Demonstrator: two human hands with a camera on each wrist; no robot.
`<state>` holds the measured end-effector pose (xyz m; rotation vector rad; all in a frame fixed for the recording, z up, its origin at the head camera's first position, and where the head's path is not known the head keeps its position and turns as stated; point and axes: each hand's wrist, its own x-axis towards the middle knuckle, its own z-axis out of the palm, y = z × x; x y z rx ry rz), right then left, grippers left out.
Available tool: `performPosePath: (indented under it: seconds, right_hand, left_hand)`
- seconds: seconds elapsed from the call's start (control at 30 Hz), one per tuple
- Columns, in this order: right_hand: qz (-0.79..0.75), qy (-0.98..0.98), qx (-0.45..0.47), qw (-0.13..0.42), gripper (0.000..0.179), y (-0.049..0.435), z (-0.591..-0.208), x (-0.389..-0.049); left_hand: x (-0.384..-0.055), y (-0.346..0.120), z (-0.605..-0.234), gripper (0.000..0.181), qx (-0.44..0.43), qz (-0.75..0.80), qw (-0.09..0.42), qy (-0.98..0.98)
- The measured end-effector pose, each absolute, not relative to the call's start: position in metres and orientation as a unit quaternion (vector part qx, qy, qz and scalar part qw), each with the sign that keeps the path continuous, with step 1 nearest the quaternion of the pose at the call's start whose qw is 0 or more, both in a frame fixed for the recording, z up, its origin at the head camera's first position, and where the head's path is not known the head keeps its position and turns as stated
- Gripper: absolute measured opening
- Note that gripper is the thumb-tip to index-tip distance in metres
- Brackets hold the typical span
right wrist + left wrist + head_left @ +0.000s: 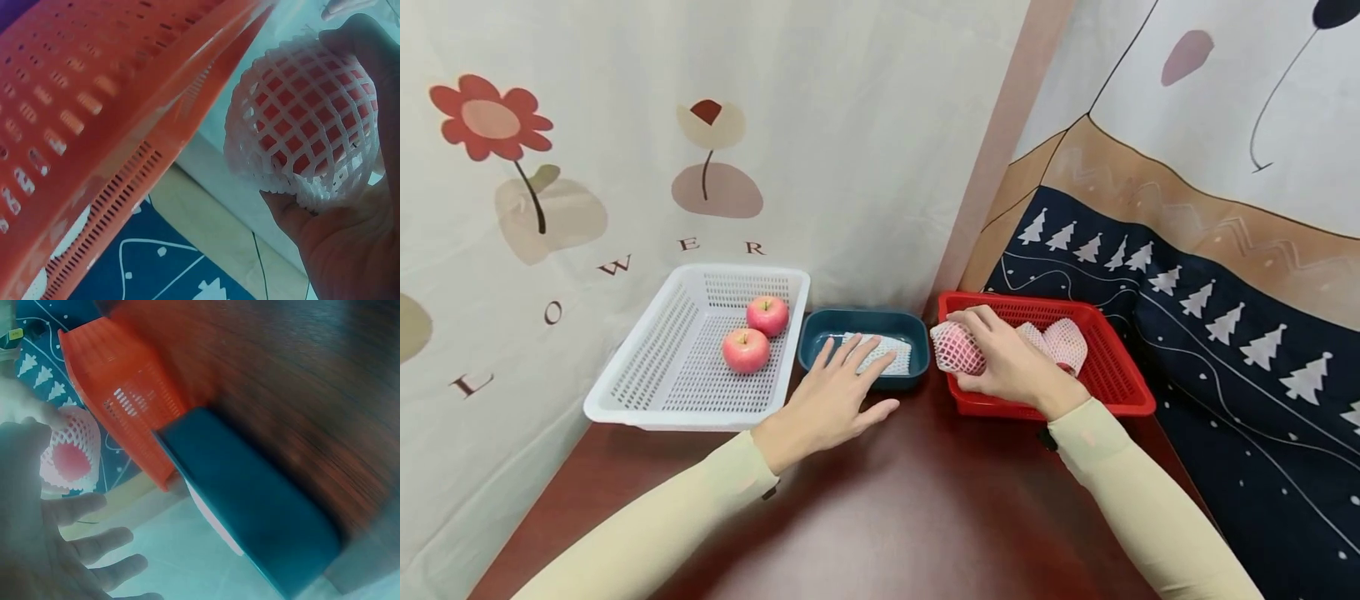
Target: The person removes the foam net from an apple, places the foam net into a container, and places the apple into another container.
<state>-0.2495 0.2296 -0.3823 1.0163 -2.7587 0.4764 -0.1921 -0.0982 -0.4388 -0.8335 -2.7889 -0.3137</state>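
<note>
White foam netting [240,150] sheathed the apple [958,348] clasped between the curled fingers and thumb of my right hand [1011,358], at the left edge of the red basket [1000,408], while my left hand [831,400], fingers spread and holding nothing, hovered over the teal tray [865,320]. I judged that a slackened grip could let the apple slip and bruise on the glossy red-brown table [880,517], bounded by a pale printed curtain [865,125] and a navy tree-patterned cloth [1225,400].

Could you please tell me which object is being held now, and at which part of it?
The right hand holds an apple in a foam net, gripping it from opposite sides. The left hand holds nothing.
</note>
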Motion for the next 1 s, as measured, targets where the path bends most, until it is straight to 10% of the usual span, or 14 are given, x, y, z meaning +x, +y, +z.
performPosePath:
  seconds: [1.0]
  right_hand:
    - [0.176, -0.895, 0.399, 0.091, 0.087, 0.184, -0.403, -0.227]
  left_hand:
    - [-0.178, -0.165, -0.443, 0.075, -0.264, -0.088, 0.166, -0.946]
